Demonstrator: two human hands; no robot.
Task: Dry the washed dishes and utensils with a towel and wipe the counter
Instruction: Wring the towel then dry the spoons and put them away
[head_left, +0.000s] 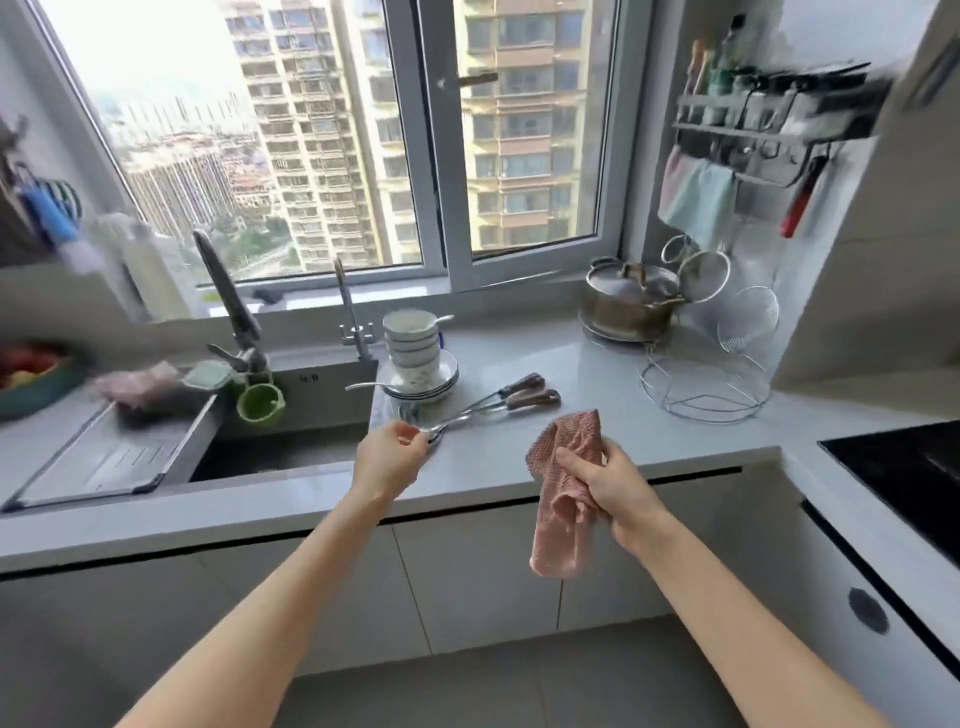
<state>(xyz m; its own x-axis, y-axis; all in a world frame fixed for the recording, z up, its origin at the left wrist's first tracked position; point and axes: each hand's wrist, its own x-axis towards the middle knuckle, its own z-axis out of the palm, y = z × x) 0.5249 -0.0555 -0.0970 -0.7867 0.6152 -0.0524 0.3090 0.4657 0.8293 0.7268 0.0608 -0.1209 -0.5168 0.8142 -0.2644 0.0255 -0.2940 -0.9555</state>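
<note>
Reaching over the grey counter (571, 364), the right hand (618, 488) grips a bunched pink towel (563, 525) above its front edge. Stacked bowls and plates (422, 358) stand beside the sink (291, 452); the left hand (387, 460) pinches the metal end of wooden-handled utensils (519, 392) lying before them.

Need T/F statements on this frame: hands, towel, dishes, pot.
1. The right hand holds a pink towel. True.
2. The left hand is lifting a bowl. False: it pinches the tips of the utensils lying on the counter.
3. The bowls are stacked on plates beside the sink. True.
4. The pot is uncovered. False: its lid is on.
5. The towel lies flat on the counter. False: it hangs from the right hand's grip, off the counter's front edge.
</note>
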